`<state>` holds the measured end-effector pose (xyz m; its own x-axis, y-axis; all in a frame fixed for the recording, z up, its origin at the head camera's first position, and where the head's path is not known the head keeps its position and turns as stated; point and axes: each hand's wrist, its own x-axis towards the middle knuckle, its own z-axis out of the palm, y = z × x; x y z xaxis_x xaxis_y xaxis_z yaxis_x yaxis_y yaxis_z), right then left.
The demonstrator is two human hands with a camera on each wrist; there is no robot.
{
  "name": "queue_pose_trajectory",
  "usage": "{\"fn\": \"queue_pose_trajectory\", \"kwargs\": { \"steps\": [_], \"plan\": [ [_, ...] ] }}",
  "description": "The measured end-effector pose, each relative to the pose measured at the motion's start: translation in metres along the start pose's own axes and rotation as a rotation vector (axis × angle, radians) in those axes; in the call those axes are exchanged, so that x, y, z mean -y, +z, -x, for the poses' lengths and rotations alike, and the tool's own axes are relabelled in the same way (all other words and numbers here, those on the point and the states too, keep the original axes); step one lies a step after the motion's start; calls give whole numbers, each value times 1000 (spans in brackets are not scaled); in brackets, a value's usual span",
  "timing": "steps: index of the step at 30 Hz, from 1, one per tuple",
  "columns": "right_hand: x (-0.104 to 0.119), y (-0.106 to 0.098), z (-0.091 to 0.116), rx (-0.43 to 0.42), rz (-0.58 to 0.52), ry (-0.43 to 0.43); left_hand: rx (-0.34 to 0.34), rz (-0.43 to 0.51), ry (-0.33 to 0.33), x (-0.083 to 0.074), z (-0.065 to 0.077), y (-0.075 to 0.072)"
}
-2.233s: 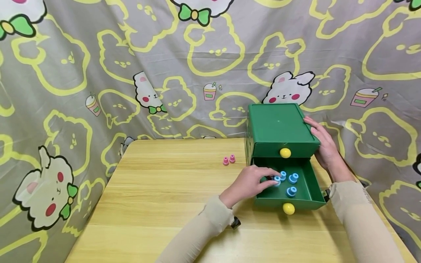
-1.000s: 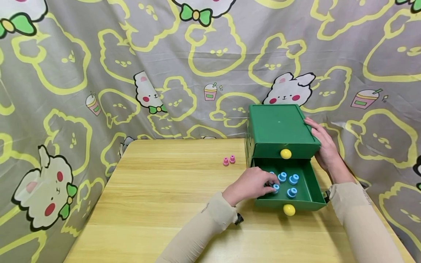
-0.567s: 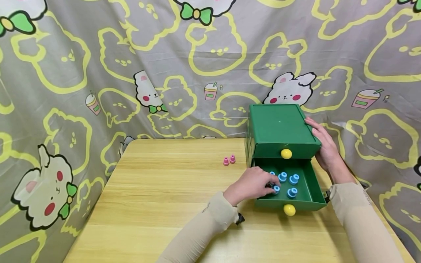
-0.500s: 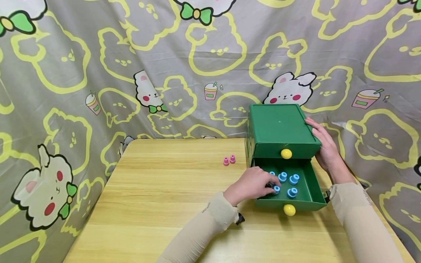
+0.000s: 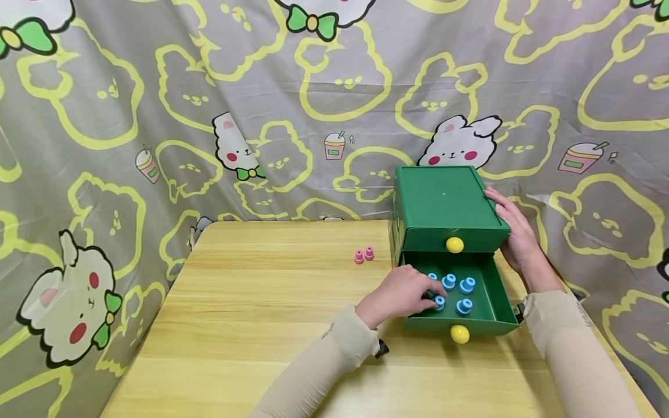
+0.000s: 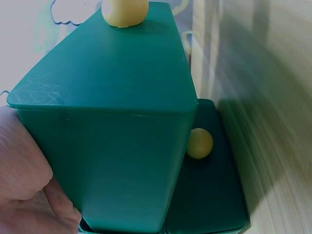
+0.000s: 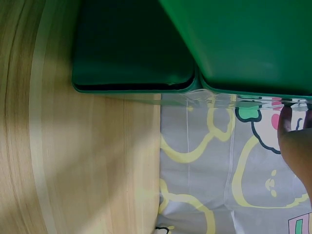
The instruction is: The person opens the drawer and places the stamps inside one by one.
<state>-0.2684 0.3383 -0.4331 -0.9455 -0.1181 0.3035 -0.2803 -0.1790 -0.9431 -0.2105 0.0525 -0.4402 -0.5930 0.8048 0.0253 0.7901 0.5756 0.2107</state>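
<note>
A green drawer cabinet [image 5: 444, 197] stands at the right of the table. Its open drawer [image 5: 499, 290] holds several small blue stepped pegs [image 5: 467, 284], hollow at the top and standing upright. My left hand [image 5: 402, 293] reaches over the drawer's left wall and pinches a blue peg [image 5: 439, 302] near the front left corner; its fingertips are partly hidden. In the left wrist view, the left hand [image 6: 22, 170] lies beside the drawer front [image 6: 112, 73]. My right hand [image 5: 517, 232] rests along the cabinet's right side, fingers straight; in the right wrist view, the hand [image 7: 298, 146] touches the cabinet's side.
Two small pink pegs [image 5: 364, 255] stand on the wooden table [image 5: 261, 302], left of the cabinet. Yellow knobs stick out from the upper drawer [image 5: 428, 239] and the open one. A printed grey curtain [image 5: 292, 87] hangs behind and at the sides.
Since about two seconds ago, my left hand has moved toward the drawer's front with a blue peg, and another peg shows behind its fingers. During the last second both hands stay nearly still.
</note>
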Motion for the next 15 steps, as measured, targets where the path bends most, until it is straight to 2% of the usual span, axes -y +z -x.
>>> {"fn": "queue_pose_trajectory", "kwargs": {
  "steps": [7, 15],
  "plan": [
    [0, 0, 0, -9, 2, 3, -16, 40, 10, 2, 1, 0],
    [0, 0, 0, -10, -2, -4, -76, 104, 48, 6, 4, 3]
  ]
}}
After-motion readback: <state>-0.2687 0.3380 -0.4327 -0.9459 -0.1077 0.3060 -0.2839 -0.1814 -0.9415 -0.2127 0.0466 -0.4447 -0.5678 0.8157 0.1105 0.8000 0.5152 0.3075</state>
